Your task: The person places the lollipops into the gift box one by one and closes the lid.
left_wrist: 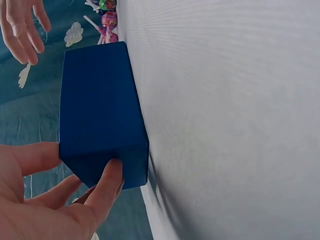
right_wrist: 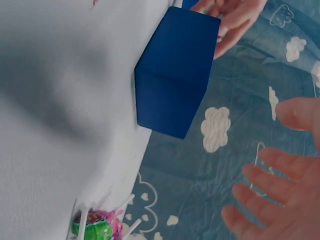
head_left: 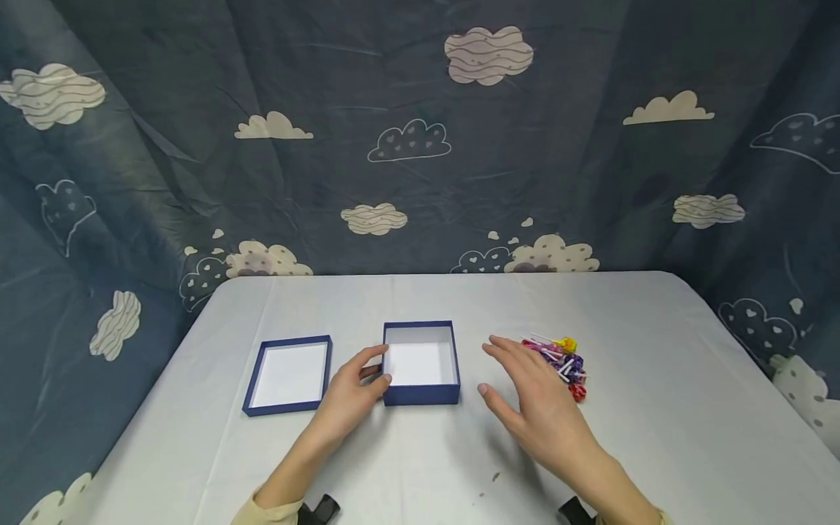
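Note:
A lidless blue box with a white inside stands upright on the white table. At its left wall my left hand holds it, with bent fingers and thumb at the rim and side; the left wrist view shows a fingertip on the blue side. My right hand hovers right of the box with fingers spread and nothing in them. Beyond that hand lies a pile of wrapped lollipops, partly hidden by it. Some lollipops also appear low in the right wrist view.
The box's blue-rimmed lid lies inside-up on the table, left of my left hand. A small dark speck sits near the front. Behind the table hangs a dark cloth with cloud prints.

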`<state>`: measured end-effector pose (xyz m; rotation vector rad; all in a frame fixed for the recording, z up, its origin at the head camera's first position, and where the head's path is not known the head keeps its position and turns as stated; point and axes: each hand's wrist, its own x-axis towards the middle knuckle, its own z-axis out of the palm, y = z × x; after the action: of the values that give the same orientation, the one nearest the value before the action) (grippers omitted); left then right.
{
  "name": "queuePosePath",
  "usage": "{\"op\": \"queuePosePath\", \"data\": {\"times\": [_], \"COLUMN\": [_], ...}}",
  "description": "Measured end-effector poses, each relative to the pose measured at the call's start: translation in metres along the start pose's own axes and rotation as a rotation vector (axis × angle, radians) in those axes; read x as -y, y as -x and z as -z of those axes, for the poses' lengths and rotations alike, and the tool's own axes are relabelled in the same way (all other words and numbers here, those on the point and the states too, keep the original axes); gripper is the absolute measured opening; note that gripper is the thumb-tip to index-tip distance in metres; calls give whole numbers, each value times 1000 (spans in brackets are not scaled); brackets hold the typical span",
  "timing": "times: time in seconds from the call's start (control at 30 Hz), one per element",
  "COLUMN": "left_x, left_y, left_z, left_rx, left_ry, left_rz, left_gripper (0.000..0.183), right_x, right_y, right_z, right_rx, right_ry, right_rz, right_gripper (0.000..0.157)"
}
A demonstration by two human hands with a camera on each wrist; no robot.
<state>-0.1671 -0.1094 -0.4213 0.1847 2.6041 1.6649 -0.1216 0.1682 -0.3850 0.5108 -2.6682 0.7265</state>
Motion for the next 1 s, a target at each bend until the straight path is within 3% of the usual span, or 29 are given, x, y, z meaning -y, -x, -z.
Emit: {"op": "queuePosePath", "data": {"times": [0.17,0.3,0.63,1.0], "left_x": [1,2,-1,-2], "left_y": [0,-1,-3,-2], "left_z": [1,1,4,6], "left_rx": [9,3,44,52], "left_ry": [51,52,153,173], "left_rz": [21,33,59,74], "left_gripper": [48,48,49,50], "right_x": [-5,-8,-26,-39], "right_y": [-3,-6,-11,-10], "right_z": [6,14,41,63], "right_rx": [4,26,17,19], "right_ry": [-148,-199,-361,-301], "right_rz": [-57,-113,-99,-151], "right_gripper": [46,44,31,30]}}
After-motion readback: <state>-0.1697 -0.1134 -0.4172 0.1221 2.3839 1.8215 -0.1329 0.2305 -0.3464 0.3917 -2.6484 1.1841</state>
